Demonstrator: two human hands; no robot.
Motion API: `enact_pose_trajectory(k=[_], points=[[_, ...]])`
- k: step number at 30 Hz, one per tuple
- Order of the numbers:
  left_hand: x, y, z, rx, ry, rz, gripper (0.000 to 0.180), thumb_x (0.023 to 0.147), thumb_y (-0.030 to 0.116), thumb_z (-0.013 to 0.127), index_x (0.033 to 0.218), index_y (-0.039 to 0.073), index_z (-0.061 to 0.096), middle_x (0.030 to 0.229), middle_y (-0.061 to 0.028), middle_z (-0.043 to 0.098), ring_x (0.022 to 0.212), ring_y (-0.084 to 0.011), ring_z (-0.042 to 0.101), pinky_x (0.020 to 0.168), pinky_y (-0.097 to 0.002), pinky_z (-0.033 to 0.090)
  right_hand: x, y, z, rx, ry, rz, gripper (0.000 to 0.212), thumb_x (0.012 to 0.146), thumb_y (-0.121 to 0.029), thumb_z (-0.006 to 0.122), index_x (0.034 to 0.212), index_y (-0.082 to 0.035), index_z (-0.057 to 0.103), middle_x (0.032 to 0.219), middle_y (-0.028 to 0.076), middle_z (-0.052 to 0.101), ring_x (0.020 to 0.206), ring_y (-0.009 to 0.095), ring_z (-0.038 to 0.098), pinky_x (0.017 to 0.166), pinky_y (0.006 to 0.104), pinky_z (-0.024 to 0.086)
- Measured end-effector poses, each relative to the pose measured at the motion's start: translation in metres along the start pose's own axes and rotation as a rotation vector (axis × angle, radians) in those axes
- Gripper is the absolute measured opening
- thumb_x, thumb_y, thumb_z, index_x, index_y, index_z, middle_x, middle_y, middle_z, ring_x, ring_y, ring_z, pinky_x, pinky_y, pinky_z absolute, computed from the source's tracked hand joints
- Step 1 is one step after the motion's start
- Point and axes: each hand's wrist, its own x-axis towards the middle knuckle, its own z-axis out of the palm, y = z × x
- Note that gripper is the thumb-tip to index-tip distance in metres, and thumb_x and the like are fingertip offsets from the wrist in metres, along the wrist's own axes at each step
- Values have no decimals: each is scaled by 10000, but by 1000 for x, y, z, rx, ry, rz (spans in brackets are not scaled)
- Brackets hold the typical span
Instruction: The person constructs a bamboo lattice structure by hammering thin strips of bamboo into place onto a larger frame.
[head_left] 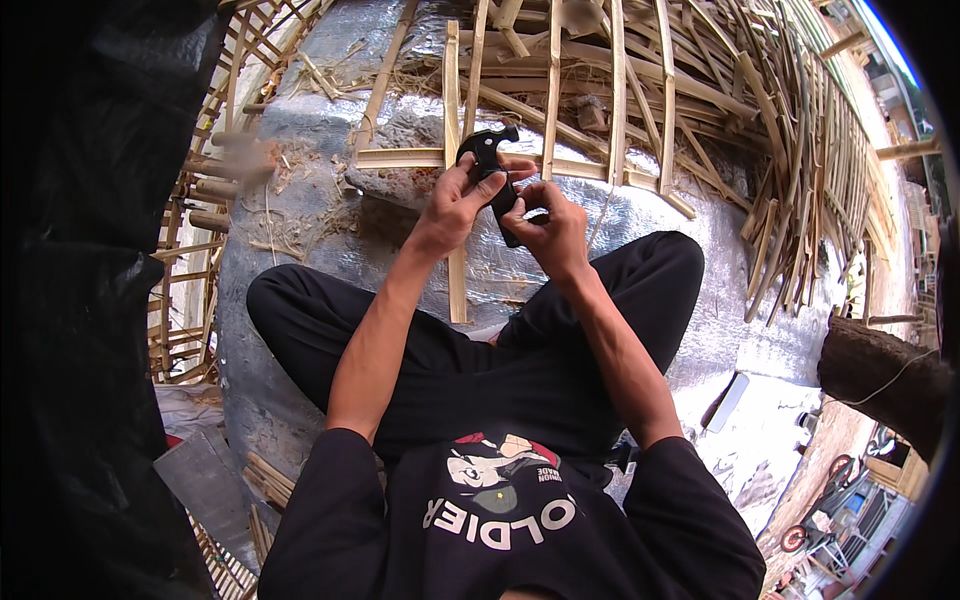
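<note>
A small black hammer [484, 145] with a claw-like head is upright in front of me, its handle slanting down to the right. My left hand [455, 208] is closed around its upper handle, some fingers showing beyond it. My right hand [555, 230] is closed in a pinch, thumb and fingertip against the handle; whatever may be between them is too small to make out. Behind the hammer runs a crosswise bamboo strip [410, 158], crossed by lengthwise strips, one being a bamboo strip [457, 280] that reaches toward my lap. A rough stone block [388, 187] lies beneath the crosswise strip.
A heap of split bamboo [790, 130] fills the far right. Bamboo latticework [195, 190] stands at the left beside a black sheet [90, 300]. Silvery sheeting [330, 230] covers the ground under my crossed legs. A thick dark log [880, 375] juts in at right.
</note>
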Motion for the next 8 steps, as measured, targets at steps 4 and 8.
enact_pose_trajectory(k=[4, 8], points=[[1, -1, 0, -5, -2, 13, 321, 1061, 152, 515, 1311, -49, 535, 1271, -144, 657, 1195, -201, 634, 1016, -310, 497, 2, 6, -2, -36, 11, -20, 189, 833, -82, 747, 961, 22, 654, 811, 143, 730, 688, 198, 738, 594, 305, 598], [1, -2, 0, 10, 1, 31, 335, 1060, 151, 516, 1328, -50, 526, 1293, -144, 648, 1220, -220, 623, 1047, -320, 477, 1, 3, -2, -26, -12, 49, 191, 841, -91, 740, 972, 15, 651, 832, 150, 732, 697, 204, 741, 591, 312, 597]])
